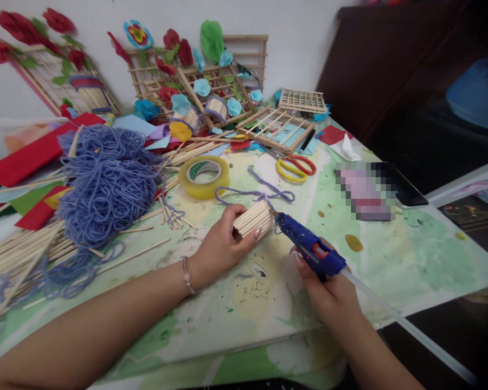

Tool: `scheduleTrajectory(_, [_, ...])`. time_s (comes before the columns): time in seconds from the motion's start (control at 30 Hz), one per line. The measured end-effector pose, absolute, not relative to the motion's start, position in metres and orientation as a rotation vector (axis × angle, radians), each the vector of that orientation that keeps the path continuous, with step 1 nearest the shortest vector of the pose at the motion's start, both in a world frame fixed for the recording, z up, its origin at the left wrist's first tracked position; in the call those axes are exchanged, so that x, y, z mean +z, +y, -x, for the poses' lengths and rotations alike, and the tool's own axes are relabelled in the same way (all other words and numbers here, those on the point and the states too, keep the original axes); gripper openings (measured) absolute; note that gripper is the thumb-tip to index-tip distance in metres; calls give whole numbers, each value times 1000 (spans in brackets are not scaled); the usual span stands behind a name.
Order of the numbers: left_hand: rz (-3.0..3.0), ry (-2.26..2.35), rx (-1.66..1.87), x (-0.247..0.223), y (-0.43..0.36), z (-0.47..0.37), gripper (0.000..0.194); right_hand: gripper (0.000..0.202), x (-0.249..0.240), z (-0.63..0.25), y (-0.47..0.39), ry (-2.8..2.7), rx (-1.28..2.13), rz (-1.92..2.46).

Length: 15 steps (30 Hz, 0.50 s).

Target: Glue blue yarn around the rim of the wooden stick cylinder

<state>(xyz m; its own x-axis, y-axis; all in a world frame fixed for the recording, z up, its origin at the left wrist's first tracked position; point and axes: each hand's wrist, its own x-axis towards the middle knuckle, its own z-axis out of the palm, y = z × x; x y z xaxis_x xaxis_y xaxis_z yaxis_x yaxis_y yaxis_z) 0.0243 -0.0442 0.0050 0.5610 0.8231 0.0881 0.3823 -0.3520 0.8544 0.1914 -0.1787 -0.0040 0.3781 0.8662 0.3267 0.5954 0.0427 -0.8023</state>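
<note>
Tape roll (204,176) behind stick bundle (253,218), scissors (296,167) R.

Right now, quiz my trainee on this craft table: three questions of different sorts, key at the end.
1. True or false: the right hand holds a blue glue gun whose nozzle meets the stick bundle.
2. Which hand grips the stick bundle? A) left hand B) right hand C) neither
3. Fill in: the strand of yarn running from the bundle is ____ in colour.

Key
1. True.
2. A.
3. Purple, like the yarn pile left of the tape roll; the scissors lie to the tape's right.
</note>
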Motion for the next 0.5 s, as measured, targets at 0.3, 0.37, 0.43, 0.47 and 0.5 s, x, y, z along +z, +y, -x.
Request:
scheduleTrajectory(0.3, [-1909,965,683,0,-42,-24,40,12,-8,-193,-178,-1322,253,1656])
scheduleTrajectory(0.37, [-1909,965,684,1,-42,-24,40,13,-10,-192,-177,-1297,260,1664])
scheduleTrajectory(0.43, [-1907,964,685,1,-43,-24,40,13,-11,-192,-177,-1275,275,1667])
scheduleTrajectory(0.47, [-1908,964,688,1,-43,-25,40,12,-11,-192,-177,-1275,283,1665])
scheduleTrajectory(0.5, [-1912,964,689,2,-43,-25,40,12,-10,-192,-177,-1280,289,1663])
